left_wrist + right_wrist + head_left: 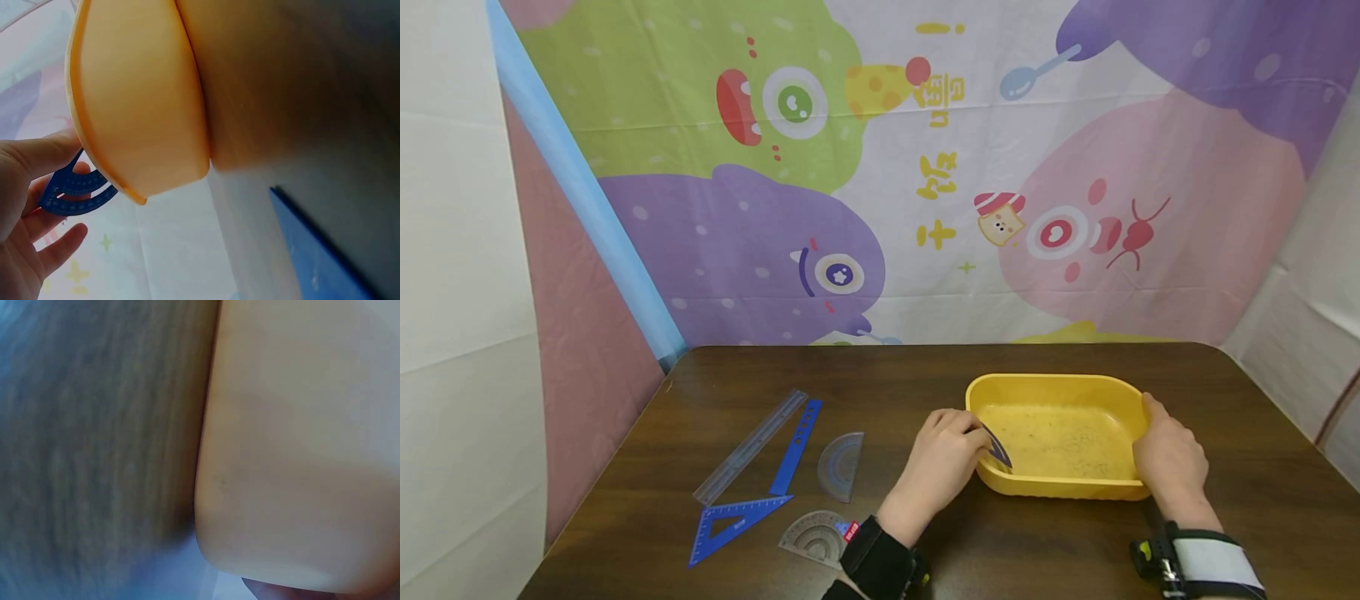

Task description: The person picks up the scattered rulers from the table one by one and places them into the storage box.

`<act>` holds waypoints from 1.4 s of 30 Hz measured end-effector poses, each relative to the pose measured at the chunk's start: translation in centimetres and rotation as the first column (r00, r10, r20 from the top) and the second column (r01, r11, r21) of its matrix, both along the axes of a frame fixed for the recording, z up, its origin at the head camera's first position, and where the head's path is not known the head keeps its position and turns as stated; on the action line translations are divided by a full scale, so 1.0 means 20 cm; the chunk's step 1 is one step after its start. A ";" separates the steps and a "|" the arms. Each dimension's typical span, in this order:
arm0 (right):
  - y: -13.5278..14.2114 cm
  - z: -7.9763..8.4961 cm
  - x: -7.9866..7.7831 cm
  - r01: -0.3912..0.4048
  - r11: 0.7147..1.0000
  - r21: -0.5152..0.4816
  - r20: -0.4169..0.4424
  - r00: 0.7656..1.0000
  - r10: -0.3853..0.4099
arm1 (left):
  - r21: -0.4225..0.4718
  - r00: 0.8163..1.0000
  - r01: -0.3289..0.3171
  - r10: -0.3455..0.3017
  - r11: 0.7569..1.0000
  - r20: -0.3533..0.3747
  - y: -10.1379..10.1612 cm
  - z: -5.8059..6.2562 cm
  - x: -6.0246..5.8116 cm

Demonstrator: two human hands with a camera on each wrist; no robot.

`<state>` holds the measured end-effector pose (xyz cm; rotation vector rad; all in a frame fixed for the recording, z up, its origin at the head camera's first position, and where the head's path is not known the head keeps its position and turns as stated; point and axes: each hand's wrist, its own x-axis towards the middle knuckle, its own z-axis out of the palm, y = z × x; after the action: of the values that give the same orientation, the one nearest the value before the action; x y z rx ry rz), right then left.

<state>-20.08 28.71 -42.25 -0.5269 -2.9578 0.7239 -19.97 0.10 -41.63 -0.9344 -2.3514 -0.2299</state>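
My left hand [942,460] pinches a blue protractor [1000,452] at the left rim of a yellow plastic basin [1060,489]. In the left wrist view, the blue protractor [78,204] with its curved slots shows between thumb and fingers, beside the basin's wall [134,94]. At the basin's right end, my right hand [1172,458] grips the rim; its thumb is hidden. The right wrist view is mostly filled by the basin's outer side [294,444], with a bit of finger below it. No objects show inside the basin apart from the protractor's tip over its left edge.
Left on the brown table [925,367] lie a clear ruler [750,447], a blue ruler [796,447], a blue set square [733,527] and a clear protractor [841,467]. Another clear protractor [812,537] lies partly behind the left wrist. A printed cloth [925,275] hangs behind.
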 end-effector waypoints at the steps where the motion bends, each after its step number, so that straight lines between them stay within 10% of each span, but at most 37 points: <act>1: 0.00 0.00 0.00 -0.002 1.000 0.002 0.000 1.000 0.002 | -0.006 1.000 0.001 -0.001 1.000 0.003 0.00 0.00 0.00; 15: 0.00 -0.01 0.00 -0.005 1.000 -0.009 0.000 1.000 0.005 | -0.077 0.999 0.053 -0.054 0.996 -0.008 0.02 -0.01 0.01; 28: 0.00 0.00 0.00 -0.008 1.000 0.006 -0.013 1.000 0.008 | -0.125 0.986 0.129 -0.113 0.984 0.127 0.04 0.01 0.02; 42: 0.00 0.01 0.00 0.000 1.000 0.001 0.007 1.000 0.000 | -0.048 0.980 0.172 -0.167 0.984 0.104 0.04 0.00 0.03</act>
<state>-20.13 28.65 -42.14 -0.5307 -2.9641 0.7226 -19.36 0.96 -41.57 -1.1782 -2.3811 -0.2846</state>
